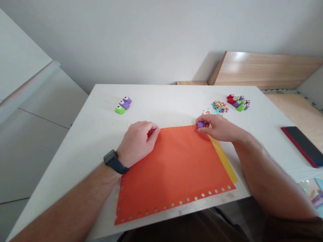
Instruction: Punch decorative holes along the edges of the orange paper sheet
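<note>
A sheet of orange paper lies on the white table, with small star-shaped holes along its near and left edges. Small marks also run along its far edge. Beneath it a strip of yellow paper sticks out on the right. My left hand, wearing a dark watch, is closed at the sheet's far left corner, thumb and fingertips pinching the edge. At the far right corner my right hand grips a purple craft punch between thumb and fingers. The punch sits at the paper's edge; its underside is hidden.
Several craft punches stand in a group at the back right. Three more punches sit at the back left. Colourful paper confetti is piled behind my right hand. A dark, red-edged flat object lies at the right.
</note>
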`<state>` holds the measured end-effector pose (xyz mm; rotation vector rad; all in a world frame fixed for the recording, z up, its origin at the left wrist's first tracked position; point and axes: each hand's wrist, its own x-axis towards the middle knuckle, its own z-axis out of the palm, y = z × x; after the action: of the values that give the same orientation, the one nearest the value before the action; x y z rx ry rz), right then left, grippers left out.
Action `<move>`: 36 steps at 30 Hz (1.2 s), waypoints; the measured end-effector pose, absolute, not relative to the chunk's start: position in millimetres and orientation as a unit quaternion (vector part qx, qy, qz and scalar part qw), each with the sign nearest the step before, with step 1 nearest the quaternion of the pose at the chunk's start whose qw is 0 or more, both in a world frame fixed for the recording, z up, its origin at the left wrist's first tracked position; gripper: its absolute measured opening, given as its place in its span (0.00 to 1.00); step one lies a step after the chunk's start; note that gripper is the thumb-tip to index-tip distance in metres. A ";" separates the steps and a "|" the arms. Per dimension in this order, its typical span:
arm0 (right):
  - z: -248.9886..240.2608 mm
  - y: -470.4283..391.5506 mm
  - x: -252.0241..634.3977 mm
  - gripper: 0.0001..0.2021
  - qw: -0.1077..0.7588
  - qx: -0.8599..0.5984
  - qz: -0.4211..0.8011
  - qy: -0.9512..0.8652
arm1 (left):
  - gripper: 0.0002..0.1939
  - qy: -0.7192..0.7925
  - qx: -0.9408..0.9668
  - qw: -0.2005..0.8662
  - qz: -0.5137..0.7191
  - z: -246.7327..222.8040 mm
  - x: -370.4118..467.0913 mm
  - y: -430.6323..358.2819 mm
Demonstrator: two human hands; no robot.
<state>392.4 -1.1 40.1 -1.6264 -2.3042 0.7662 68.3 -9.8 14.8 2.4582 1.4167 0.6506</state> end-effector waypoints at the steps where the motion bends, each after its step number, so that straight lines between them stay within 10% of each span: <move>1: 39.9 -1.2 392.4 0.09 0.110 -0.554 0.260 -0.784 | 0.11 0.483 0.839 0.116 0.222 14.9 68.4 -9.8; 36: 37.4 -0.7 389.7 0.09 0.090 -0.544 0.236 -0.800 | 0.11 0.478 0.840 0.115 0.231 14.7 67.6 -10.2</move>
<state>389.7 -0.7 37.4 -1.6173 -2.3802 0.7023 67.6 -10.2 14.7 2.4607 1.4003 0.6760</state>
